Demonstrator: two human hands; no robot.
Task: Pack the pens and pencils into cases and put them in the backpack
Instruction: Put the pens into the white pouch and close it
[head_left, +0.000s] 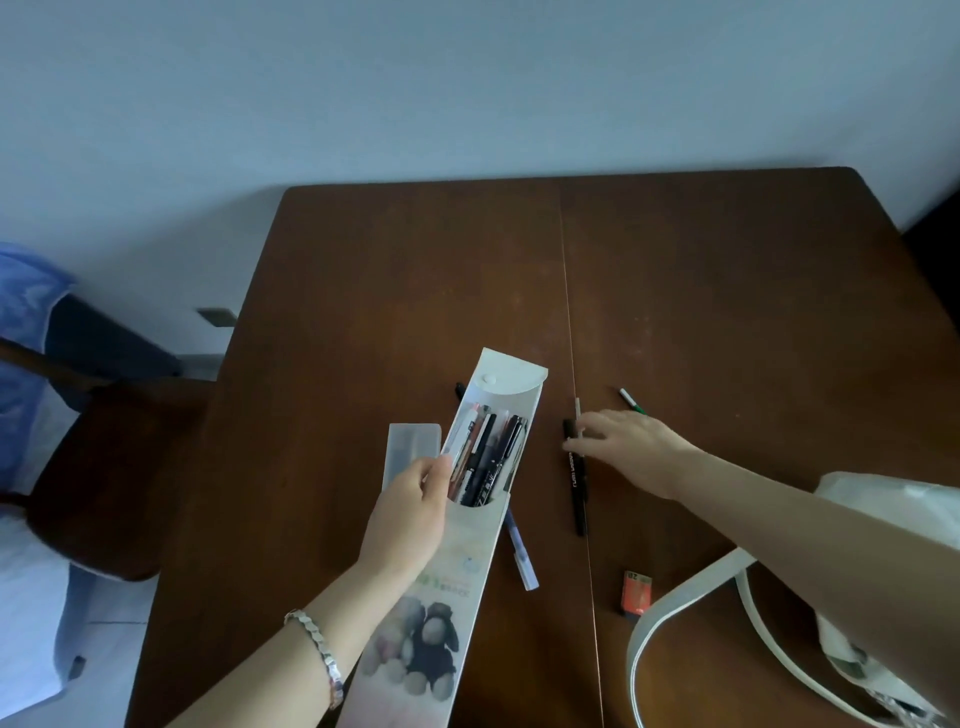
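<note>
My left hand (413, 512) grips the edge of a long white pencil case (467, 551) with plush toys printed on it. Its flap is open and several pens (483, 457) stand inside. My right hand (631, 447) reaches over a black pen (577, 488) lying on the table, fingertips touching its upper end. A thin white pen (577, 410) lies just beyond the fingers. A green-tipped pen (631, 401) lies further right. A blue-and-white pen (522, 553) pokes out from under the case. A translucent case (408, 449) lies left of the white one.
The brown wooden table (727, 291) has a seam down its middle. An orange eraser box (636, 592) sits near the front. A white bag with long straps (675, 608) lies at the right edge. A dark chair (104, 467) stands to the left.
</note>
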